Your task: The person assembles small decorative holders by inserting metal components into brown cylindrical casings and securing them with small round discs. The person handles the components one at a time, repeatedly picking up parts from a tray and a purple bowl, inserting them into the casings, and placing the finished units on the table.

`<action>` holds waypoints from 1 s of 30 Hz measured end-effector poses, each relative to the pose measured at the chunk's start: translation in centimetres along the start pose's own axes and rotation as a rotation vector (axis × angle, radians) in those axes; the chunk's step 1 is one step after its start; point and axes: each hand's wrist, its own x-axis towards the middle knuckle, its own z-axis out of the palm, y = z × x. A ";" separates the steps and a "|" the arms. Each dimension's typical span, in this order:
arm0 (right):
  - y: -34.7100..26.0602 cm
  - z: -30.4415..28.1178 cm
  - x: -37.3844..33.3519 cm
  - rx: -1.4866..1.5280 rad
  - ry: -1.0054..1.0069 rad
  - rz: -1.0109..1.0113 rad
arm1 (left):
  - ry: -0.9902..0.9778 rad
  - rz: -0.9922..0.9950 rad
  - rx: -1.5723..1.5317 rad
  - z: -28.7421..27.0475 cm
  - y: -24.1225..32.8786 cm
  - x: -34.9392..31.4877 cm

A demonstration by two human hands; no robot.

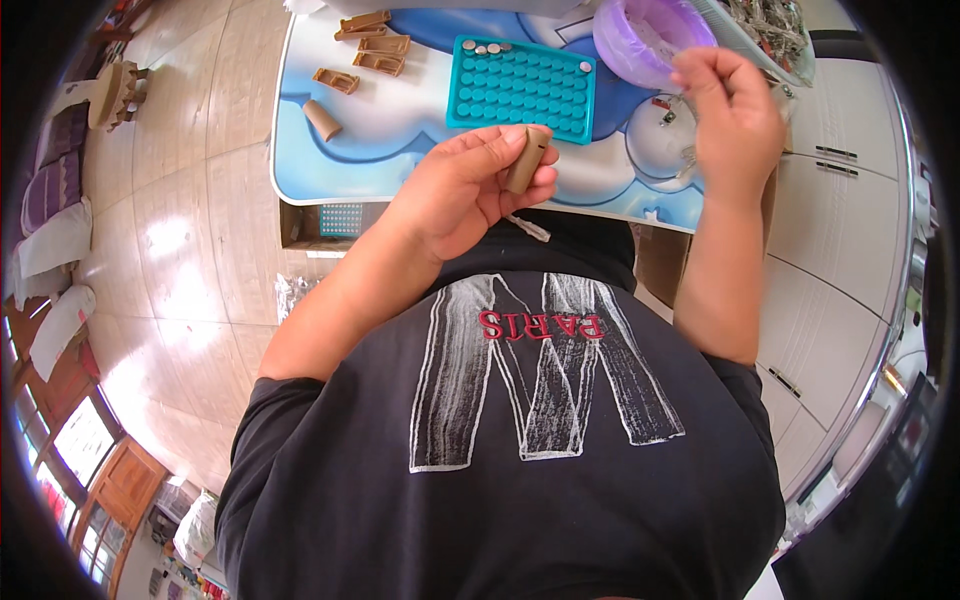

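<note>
My left hand is closed around a small brown hollow plastic casing with a dark slot near its top, held upright just over the table's front edge. To the right, my right hand is raised beside a purple basin, thumb and fingers pinched together; whatever they may hold is too small to make out. Between and beyond the hands lies a teal tray with rows of round pockets. Several silver discs, like button cells, sit at its far left, and one disc at its right.
Several brown casing pieces lie at the table's far left, with a rounded brown casing nearer. Small electronic parts are by my right hand. A clear container of metallic parts stands far right. White drawers flank the table's right.
</note>
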 end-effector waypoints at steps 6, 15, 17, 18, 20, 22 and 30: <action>-2.3 3.0 -5.4 0.056 -0.224 -0.233 | -0.012 0.055 -0.059 -0.2 -0.1 0.2; -2.5 3.7 -6.5 0.012 -0.290 -0.330 | -0.008 0.037 -0.026 0.1 -0.1 -0.1; -2.5 3.7 -6.5 -0.008 -0.298 -0.329 | -0.053 0.057 -0.012 -0.2 -0.4 0.2; -2.5 3.7 -6.5 -0.018 -0.303 -0.329 | -0.031 0.046 -0.014 0.0 -0.3 0.1; -2.5 3.7 -6.6 -0.028 -0.297 -0.338 | -0.067 0.021 0.030 -0.2 -0.1 0.0; -2.2 3.9 -6.7 -0.059 -0.284 -0.362 | -0.058 0.025 0.047 -0.2 -0.2 0.0; -2.0 4.1 -6.9 -0.022 -0.246 -0.402 | 0.021 0.003 0.026 0.6 0.1 -0.3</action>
